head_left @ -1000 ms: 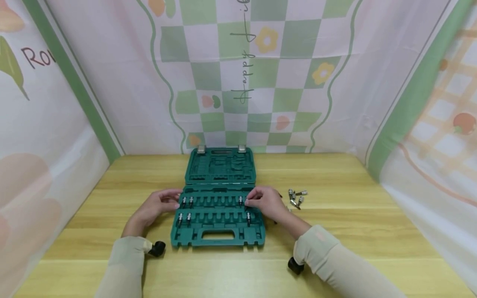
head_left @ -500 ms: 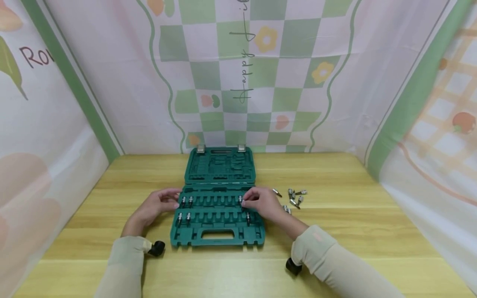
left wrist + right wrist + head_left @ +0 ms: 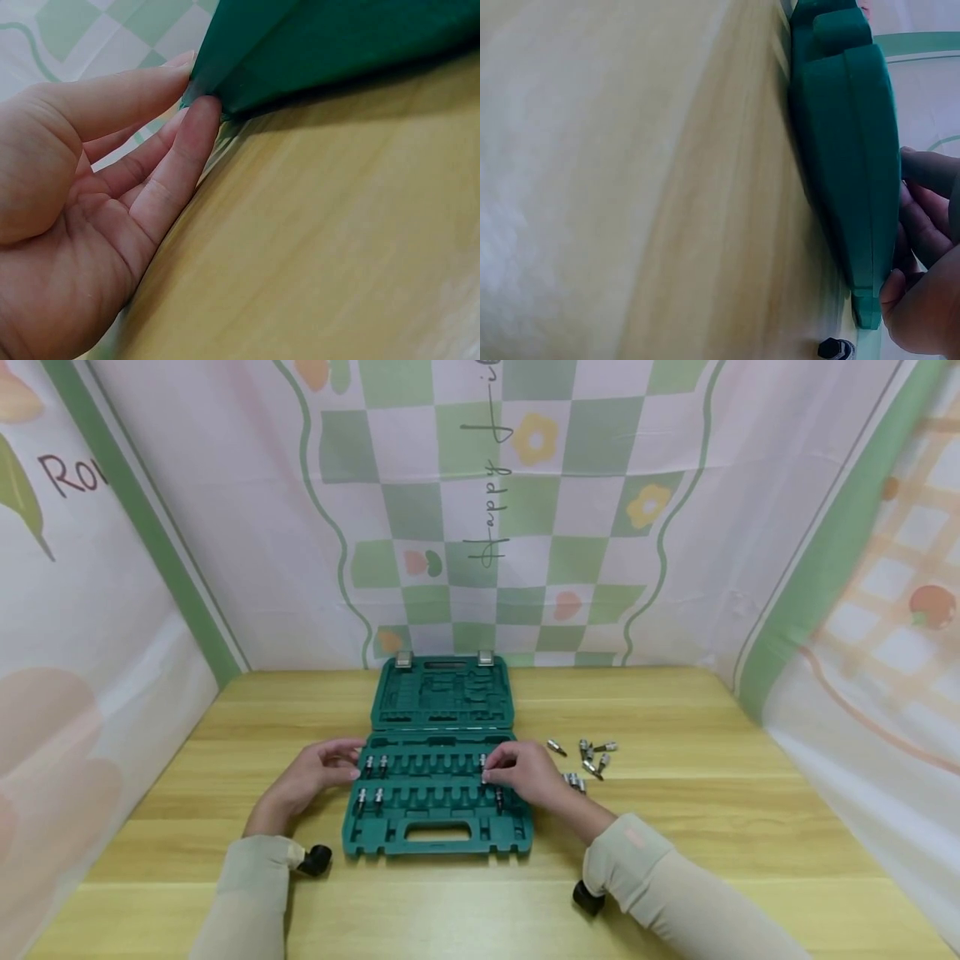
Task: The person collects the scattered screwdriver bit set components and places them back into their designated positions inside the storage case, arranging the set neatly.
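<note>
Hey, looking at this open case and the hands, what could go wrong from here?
Some loose bits lie right by the wrist of the right hand, so moving that arm might knock them across the table.

Working over the case's upper row, that hand could nudge the nearby bit in the lower row.

The left hand appears merely to touch the side of the green case, which might slide if pushed.

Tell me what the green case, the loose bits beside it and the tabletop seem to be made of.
Green case: likely moulded plastic, fairly matte, judging by its even colour and shaped recesses.
Loose bits: probably metal, with bright, silvery ends and darker tips.
Tabletop: wood or wood-look laminate with a soft sheen, showing grain streaks; which one, I can't tell.
</note>
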Demonstrator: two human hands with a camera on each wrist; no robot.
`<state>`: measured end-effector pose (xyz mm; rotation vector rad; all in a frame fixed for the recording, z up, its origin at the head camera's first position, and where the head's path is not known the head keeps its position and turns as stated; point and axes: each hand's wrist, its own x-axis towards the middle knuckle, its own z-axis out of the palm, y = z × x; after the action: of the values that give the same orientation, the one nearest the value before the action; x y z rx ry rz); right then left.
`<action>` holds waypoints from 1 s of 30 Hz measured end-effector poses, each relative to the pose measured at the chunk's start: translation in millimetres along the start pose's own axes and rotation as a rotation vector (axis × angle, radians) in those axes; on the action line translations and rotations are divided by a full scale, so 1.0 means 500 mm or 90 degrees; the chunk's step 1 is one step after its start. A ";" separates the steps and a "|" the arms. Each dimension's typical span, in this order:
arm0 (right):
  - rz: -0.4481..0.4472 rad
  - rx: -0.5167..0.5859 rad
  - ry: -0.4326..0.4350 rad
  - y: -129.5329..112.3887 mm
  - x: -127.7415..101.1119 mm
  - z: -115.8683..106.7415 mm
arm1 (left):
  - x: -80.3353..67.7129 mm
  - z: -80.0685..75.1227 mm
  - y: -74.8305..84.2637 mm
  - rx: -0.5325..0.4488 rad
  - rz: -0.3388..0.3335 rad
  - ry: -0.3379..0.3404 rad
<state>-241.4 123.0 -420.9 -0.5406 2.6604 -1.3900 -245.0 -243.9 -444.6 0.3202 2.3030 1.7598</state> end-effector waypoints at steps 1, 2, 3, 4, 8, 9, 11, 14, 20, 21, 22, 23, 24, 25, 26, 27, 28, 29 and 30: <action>-0.004 -0.003 -0.004 0.000 0.000 0.000 | 0.000 0.000 0.000 -0.001 -0.002 0.003; -0.005 -0.006 -0.010 -0.001 0.000 0.001 | 0.000 0.000 0.000 -0.001 -0.002 0.003; -0.006 -0.007 -0.016 -0.002 -0.001 0.001 | 0.000 0.000 0.000 -0.001 -0.002 0.003; -0.006 -0.007 -0.023 -0.002 -0.001 0.001 | -0.001 0.000 0.000 -0.001 0.000 0.002; 0.002 -0.001 -0.045 -0.006 -0.004 0.000 | 0.001 -0.001 -0.003 -0.004 0.006 -0.003; 0.000 -0.002 -0.048 -0.006 -0.005 0.000 | 0.001 -0.001 -0.003 -0.006 0.007 -0.003; -0.006 -0.012 -0.054 -0.006 -0.006 -0.001 | 0.002 -0.001 -0.005 -0.007 0.007 -0.004; -0.024 -0.031 -0.060 -0.004 -0.006 -0.001 | 0.003 -0.002 -0.005 -0.008 0.006 -0.004; -0.037 -0.041 -0.063 0.001 -0.007 0.000 | 0.004 -0.001 -0.008 -0.003 -0.005 0.003; -0.037 -0.041 -0.063 0.001 -0.007 -0.001 | 0.005 -0.001 -0.009 -0.001 -0.005 0.002; -0.038 -0.040 -0.063 0.001 -0.007 0.000 | 0.004 -0.001 -0.010 0.000 -0.005 0.001; -0.038 -0.040 -0.063 0.002 -0.007 0.000 | 0.004 -0.001 -0.011 0.001 -0.005 -0.001; -0.039 -0.040 -0.064 0.002 -0.007 0.000 | 0.004 -0.001 -0.011 0.001 -0.006 0.000; -0.042 -0.041 -0.064 0.002 -0.007 -0.001 | 0.004 0.000 -0.011 -0.002 -0.006 0.001; -0.044 -0.043 -0.066 0.001 -0.007 -0.001 | 0.004 0.000 -0.010 -0.005 -0.006 0.001; -0.047 -0.043 -0.067 0.001 -0.008 -0.001 | 0.004 0.001 -0.010 -0.005 -0.005 0.000; -0.048 -0.044 -0.068 0.000 -0.008 -0.002 | 0.004 0.001 -0.009 -0.007 -0.004 0.000; -0.048 -0.045 -0.070 -0.002 -0.009 -0.003 | 0.005 0.001 -0.009 -0.008 -0.003 0.001; -0.049 -0.047 -0.072 -0.003 -0.009 -0.003 | 0.006 0.001 -0.009 -0.009 -0.001 0.002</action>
<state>-237.1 125.2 -419.3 -0.7150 2.6347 -1.2439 -247.8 -243.6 -449.1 0.3126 2.2901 1.7764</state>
